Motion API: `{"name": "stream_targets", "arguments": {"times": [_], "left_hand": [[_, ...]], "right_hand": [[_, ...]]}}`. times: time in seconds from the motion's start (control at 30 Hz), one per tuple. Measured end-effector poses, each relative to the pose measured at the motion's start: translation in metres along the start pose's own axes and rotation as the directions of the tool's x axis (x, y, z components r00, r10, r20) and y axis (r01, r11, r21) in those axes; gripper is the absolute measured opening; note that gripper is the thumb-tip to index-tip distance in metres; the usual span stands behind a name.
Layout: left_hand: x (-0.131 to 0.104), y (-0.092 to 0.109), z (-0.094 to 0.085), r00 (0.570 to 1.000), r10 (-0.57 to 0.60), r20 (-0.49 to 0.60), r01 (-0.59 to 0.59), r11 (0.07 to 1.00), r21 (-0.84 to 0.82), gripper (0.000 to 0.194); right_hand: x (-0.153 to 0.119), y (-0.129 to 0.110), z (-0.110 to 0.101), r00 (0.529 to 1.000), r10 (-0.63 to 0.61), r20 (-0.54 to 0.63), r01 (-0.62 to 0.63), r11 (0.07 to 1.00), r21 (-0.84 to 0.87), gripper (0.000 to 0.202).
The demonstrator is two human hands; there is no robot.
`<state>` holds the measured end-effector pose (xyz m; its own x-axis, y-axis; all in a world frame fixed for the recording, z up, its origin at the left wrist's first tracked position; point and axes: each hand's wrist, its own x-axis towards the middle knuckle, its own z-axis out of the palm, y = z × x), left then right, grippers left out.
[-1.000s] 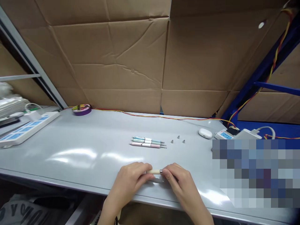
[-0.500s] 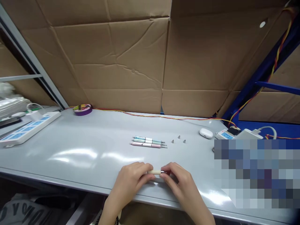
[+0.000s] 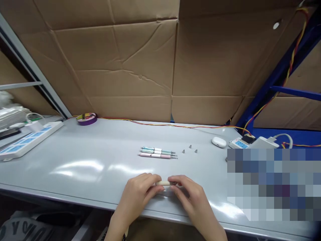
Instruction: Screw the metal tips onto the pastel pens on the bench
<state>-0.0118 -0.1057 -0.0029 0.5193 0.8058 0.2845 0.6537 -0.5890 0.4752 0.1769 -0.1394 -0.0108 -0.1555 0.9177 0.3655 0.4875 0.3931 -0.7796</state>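
Lower centre of frame, the cream pen (image 3: pixel 163 183) lies level, long axis left to right: left hand (image 3: pixel 142 188) pinching its left end, right hand (image 3: pixel 190 191) nearer the metal tip (image 3: pixel 173 183), fingers straddling it, contact impossible to tell!

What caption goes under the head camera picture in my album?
Left hand grips a cream pen, right hand at its metallic end, with three pens and three small grey pieces beyond.
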Motion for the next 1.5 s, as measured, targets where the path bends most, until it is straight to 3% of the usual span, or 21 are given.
{"name": "stream_targets", "arguments": {"times": [0.2, 0.3, 0.4, 0.5, 0.63, 0.7, 0.8, 0.9, 1.07, 1.17, 1.23, 1.37, 1.47, 1.5], "left_hand": [[0.000, 0.000, 0.001, 0.998, 0.067, -0.001, -0.067, 0.997, -0.030, 0.021], [0.002, 0.000, 0.001, 0.999, 0.037, -0.038, -0.040, 0.996, -0.079, 0.019], [-0.001, 0.003, 0.002, 0.998, -0.016, -0.064, 0.001, 0.973, -0.229, 0.019], [-0.012, 0.014, 0.007, 0.996, -0.078, -0.047, 0.048, 0.892, -0.450, 0.023], [-0.029, 0.029, 0.017, 0.996, -0.087, -0.017, 0.054, 0.751, -0.658, 0.054], [-0.031, 0.036, 0.020, 0.983, -0.180, -0.031, 0.107, 0.708, -0.698, 0.048], [-0.023, 0.039, 0.022, 0.917, -0.387, -0.093, 0.212, 0.672, -0.709, 0.031], [-0.011, 0.036, 0.022, 0.886, -0.442, -0.138, 0.240, 0.692, -0.680, 0.023], [-0.009, 0.030, 0.020, 0.934, -0.349, -0.069, 0.203, 0.683, -0.702, 0.019], [-0.018, 0.028, 0.018, 0.982, -0.187, -0.016, 0.117, 0.676, -0.728, 0.026], [-0.026, 0.025, 0.019, 0.994, -0.084, -0.069, 0.011, 0.714, -0.700, 0.035], [-0.035, 0.013, 0.026, 0.954, 0.039, -0.299, -0.232, 0.729, -0.644, 0.037], [-0.030, 0.007, 0.028, 0.909, 0.219, -0.354, -0.407, 0.649, -0.643, 0.017], [-0.027, 0.007, 0.028, 0.906, 0.217, -0.364, -0.415, 0.635, -0.651, 0.013]], "right_hand": [[-0.002, 0.000, -0.001, 0.995, 0.040, -0.096, -0.034, 0.997, 0.063, 0.018], [-0.001, -0.004, 0.004, 0.987, 0.073, -0.143, -0.058, 0.992, 0.109, 0.015], [-0.001, -0.011, 0.013, 0.989, 0.110, -0.095, -0.090, 0.977, 0.196, 0.029], [-0.002, -0.016, 0.019, 0.990, 0.121, -0.066, -0.091, 0.934, 0.345, 0.019], [-0.004, -0.018, 0.019, 0.932, 0.244, -0.267, -0.082, 0.862, 0.501, 0.024], [-0.004, -0.018, 0.019, 0.946, 0.227, -0.231, -0.078, 0.852, 0.517, 0.021], [-0.006, -0.020, 0.022, 0.988, 0.140, -0.064, -0.096, 0.889, 0.448, 0.020], [-0.008, -0.022, 0.025, 0.989, 0.147, -0.012, -0.132, 0.918, 0.374, 0.031], [-0.005, -0.022, 0.022, 0.973, 0.219, 0.068, -0.222, 0.818, 0.532, 0.026], [-0.002, -0.021, 0.021, 0.965, 0.257, 0.054, -0.233, 0.747, 0.622, 0.022], [-0.001, -0.020, 0.021, 0.961, 0.272, 0.051, -0.234, 0.702, 0.672, 0.022], [0.000, -0.021, 0.027, 0.940, 0.331, 0.079, -0.285, 0.639, 0.715, 0.026], [0.000, -0.022, 0.033, 0.928, 0.353, 0.121, -0.321, 0.588, 0.743, 0.030], [0.001, -0.023, 0.035, 0.929, 0.344, 0.135, -0.323, 0.578, 0.750, 0.030]]}}
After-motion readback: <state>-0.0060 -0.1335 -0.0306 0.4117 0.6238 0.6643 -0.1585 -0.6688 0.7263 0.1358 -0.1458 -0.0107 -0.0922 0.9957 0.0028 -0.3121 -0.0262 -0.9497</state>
